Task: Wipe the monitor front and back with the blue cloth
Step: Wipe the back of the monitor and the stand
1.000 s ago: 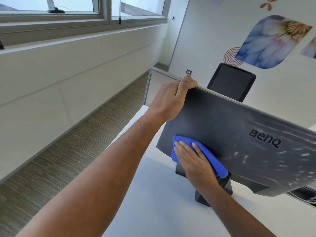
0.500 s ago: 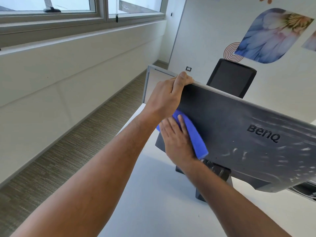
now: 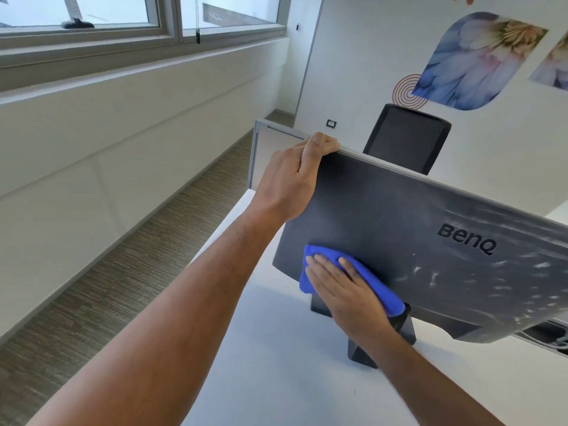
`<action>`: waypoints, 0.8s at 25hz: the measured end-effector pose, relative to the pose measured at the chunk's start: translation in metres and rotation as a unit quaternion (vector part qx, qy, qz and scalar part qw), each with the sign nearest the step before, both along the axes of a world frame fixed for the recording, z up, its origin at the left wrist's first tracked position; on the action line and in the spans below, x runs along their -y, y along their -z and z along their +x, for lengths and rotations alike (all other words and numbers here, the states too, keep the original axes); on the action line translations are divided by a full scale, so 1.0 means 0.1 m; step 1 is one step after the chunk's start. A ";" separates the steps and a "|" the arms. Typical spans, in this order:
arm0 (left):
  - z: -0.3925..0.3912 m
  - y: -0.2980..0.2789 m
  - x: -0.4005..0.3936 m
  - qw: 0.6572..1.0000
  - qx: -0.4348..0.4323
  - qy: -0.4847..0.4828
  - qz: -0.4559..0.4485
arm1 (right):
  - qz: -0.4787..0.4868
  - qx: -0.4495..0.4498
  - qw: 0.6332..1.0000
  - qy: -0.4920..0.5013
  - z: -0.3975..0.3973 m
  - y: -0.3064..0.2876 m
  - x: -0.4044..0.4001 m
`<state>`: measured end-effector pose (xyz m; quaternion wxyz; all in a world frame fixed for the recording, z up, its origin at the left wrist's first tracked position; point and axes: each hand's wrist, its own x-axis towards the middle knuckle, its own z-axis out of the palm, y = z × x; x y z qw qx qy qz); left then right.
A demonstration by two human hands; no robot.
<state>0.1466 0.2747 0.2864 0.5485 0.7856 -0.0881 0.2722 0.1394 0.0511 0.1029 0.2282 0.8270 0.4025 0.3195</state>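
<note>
Hands (image 3: 344,290) on blue cloth (image 3: 373,285), monitor (image 3: 399,216)

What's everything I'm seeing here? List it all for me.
BenQ monitor: one, dark grey, back facing us, on the desk.
Monitor stand: one, black, beneath the monitor.
Blue cloth: one, blue, flat against the monitor's lower back.
Desk: one, white.
Office chair: one, black, behind the monitor.
Flower picture: one, blue and pink, on the wall.
Windows: two panes, upper left.
Left hand: grip on the monitor's top corner.
Right hand: flat, pressing the cloth.
</note>
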 end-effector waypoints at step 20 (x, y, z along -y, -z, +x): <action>-0.07 0.01 0.12 0.998 0.018 -0.052 0.029 | 0.189 -0.033 0.981 0.026 -0.12 -0.09 -0.01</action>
